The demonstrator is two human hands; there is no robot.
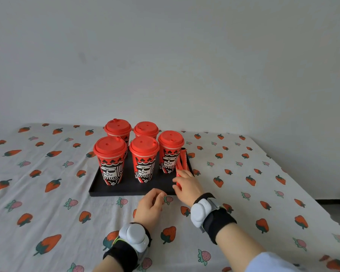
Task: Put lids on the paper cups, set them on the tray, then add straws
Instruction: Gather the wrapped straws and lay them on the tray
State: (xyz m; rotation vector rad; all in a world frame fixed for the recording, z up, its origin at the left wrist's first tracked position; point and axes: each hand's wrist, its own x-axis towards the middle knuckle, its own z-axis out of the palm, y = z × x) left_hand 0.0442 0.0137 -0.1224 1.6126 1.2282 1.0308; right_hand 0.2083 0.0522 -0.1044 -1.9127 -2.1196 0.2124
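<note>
Several red paper cups with red lids stand on a black tray [126, 188]; the nearest ones are a front-left cup [110, 161], a front-middle cup [144, 160] and a right cup [170, 152]. Red wrapped straws [182, 161] lie along the tray's right edge. My right hand [186, 185] rests on the near end of the straws, fingers curled over them. My left hand [150, 205] hovers just in front of the tray's near edge, fingers loosely curled with nothing in them.
The table is covered by a white cloth [47, 203] printed with strawberries. A plain grey wall [165, 55] rises behind the table. The table's right edge runs diagonally at the far right.
</note>
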